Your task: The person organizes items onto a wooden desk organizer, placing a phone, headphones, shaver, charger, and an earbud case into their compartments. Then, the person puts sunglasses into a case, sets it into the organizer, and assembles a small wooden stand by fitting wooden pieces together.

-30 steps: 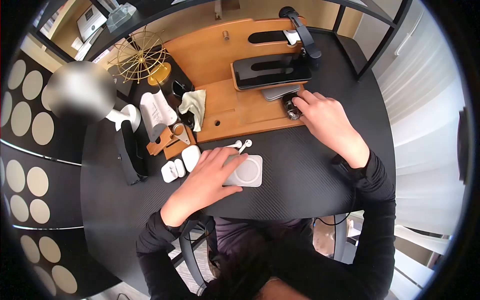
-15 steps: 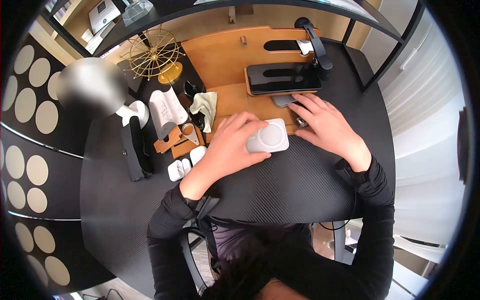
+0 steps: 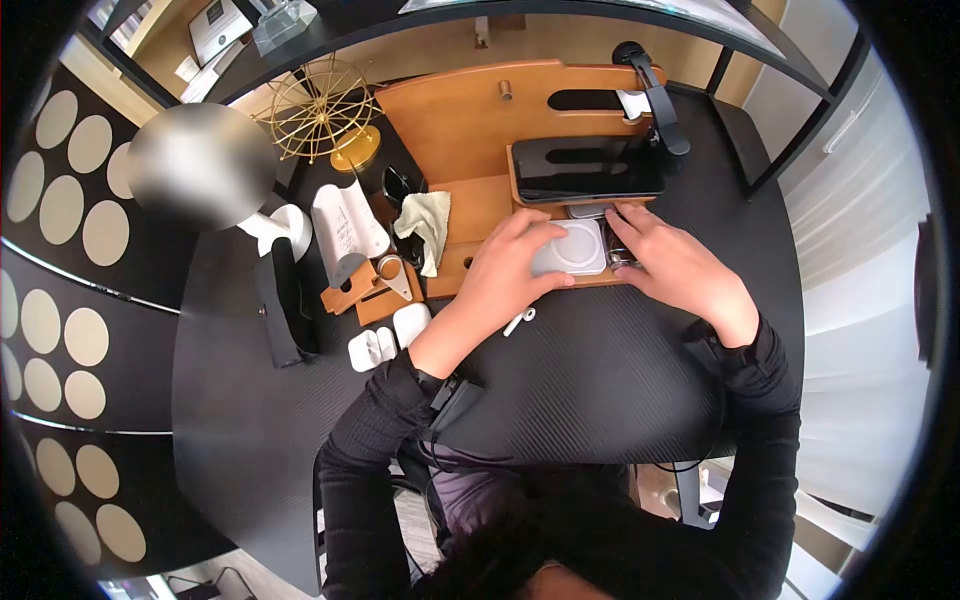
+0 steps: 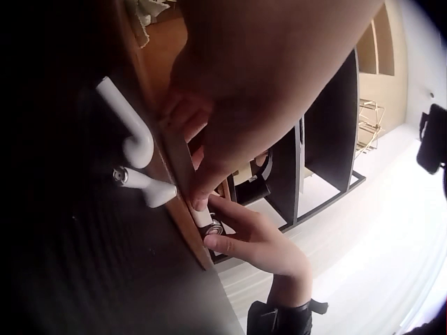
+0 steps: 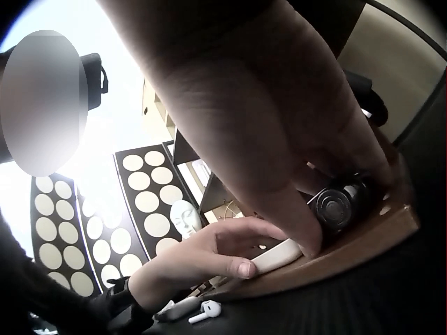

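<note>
Left hand: the left hand [image 3: 505,270] lies over the white charger [image 3: 572,248], fingers curled along its left and far edges and thumb at its near side, gripping it.
Charger: a flat white square pad with a round ring on top, lying on the lower shelf of the wooden stand [image 3: 470,120], just under the phone [image 3: 585,168]. In the right wrist view its edge [image 5: 276,257] sits on the wood under the thumb.
Right hand: the right hand [image 3: 680,268] rests at the charger's right edge, fingers bent down onto a small dark metal cylinder [image 5: 340,202] that lies on the same shelf; it pinches the cylinder between the fingertips.
Earbuds: two white earbuds [image 3: 518,320] lie on the black table [image 3: 600,380] just before the stand, near the left wrist.
Left of stand: a pale cloth [image 3: 428,225], a white case [image 3: 410,323] and a gold wire ornament [image 3: 320,105].
</note>
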